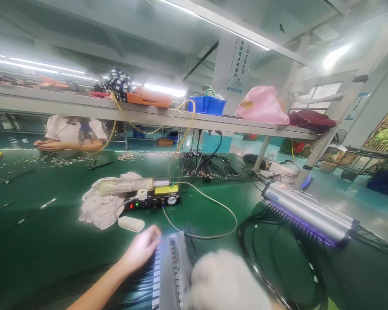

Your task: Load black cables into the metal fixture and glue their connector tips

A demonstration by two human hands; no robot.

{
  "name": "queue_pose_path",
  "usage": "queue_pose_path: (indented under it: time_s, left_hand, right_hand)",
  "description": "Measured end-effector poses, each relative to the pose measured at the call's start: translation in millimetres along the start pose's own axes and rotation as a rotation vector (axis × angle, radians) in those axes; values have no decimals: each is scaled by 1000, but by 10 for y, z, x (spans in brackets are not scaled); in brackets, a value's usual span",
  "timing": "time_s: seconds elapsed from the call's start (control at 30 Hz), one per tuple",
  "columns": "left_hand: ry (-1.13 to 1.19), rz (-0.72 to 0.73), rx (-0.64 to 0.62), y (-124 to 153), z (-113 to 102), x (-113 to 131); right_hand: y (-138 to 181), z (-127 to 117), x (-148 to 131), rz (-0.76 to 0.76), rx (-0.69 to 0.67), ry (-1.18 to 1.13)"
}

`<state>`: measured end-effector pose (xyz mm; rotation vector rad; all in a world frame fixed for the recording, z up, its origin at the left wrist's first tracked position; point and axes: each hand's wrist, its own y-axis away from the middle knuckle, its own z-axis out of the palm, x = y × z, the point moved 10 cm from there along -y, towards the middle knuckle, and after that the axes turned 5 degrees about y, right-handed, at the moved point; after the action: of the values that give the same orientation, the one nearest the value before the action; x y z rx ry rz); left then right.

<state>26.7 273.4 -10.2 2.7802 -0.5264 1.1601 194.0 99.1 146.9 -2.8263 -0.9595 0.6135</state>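
My left hand (143, 247) is closed, its fingers curled at the far left corner of a grey fixture (170, 271). What lies between those fingers, if anything, is hidden. A row of white pieces with black cables (137, 280) runs along the fixture's left side, and small parts line a slot on its right. Close to the right edge is my right hand (228, 282), a white blurred shape, seemingly gloved or wrapped in cloth; its fingers cannot be made out. Beyond the fixture stands a black dispenser controller (153, 200) with a gauge and lit buttons.
A clear tube (126, 186) lies over a crumpled white cloth (99, 206). At right, a silver lamp unit (310, 213) glows purple over black cables. More cable ends (210, 165) lie at the back, below a shelf (213, 122). Across the table sits another person (73, 131).
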Motion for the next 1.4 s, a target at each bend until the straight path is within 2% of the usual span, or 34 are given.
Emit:
queue_pose_path:
  time_s: [0.07,0.1,0.13,0.2,0.27,0.33,0.47,0.57,0.7,0.77,0.83,0.93,0.97,1.07,1.13,1.23,1.3,1.4]
  left_hand:
    - [-8,-7,9,-68,22,7]
    - [-14,-7,14,-83,25,10]
    - [-21,-7,20,-87,24,12]
    - [-35,-3,34,-69,17,12]
    - [-50,2,55,-38,4,4]
    - [-63,7,70,-10,-2,-9]
    - [-93,19,68,-8,17,-26]
    - [-115,22,56,-53,39,4]
    - [-134,25,-19,-12,-20,17]
    - [-151,19,-75,155,-174,-94]
    - [-190,-10,-123,431,-421,-325]
    - [-347,-128,-155,921,-846,-814]
    - [-421,-140,-111,1048,-1003,-910]
    - [-551,-101,-108,1247,-1179,-944]
    - [-564,-74,-195,1247,-1135,-830]
    - [-495,-101,-304,1203,-1092,-638]
    - [-439,-137,-317,1201,-1116,-555]
    - [-379,-188,-253,1225,-1185,-507]
  right_hand:
    - [-528,-411,263,61,104,19]
    - [-836,-609,440,126,162,30]
    - [-1141,-772,687,255,208,8]
    - [-1753,-878,1080,395,202,-135]
    - [-2262,-832,1374,463,184,-160]
    - [-2583,-607,1642,552,131,-173]
    - [-2797,-76,1954,644,80,-216]
    - [-2756,112,2013,630,89,-272]
    - [-2429,133,1935,557,128,-379]
    - [-2087,175,1856,524,157,-446]
    - [-1625,309,1760,515,177,-515]
    - [-848,698,1602,570,161,-605]
    - [-616,837,1549,595,162,-622]
    - [-148,1132,1416,641,214,-600]
    - [-47,1207,1348,620,258,-565]
    - [-65,1216,1310,563,290,-547]
    - [-88,1201,1326,543,299,-553]
    - [-89,1197,1351,525,306,-560]
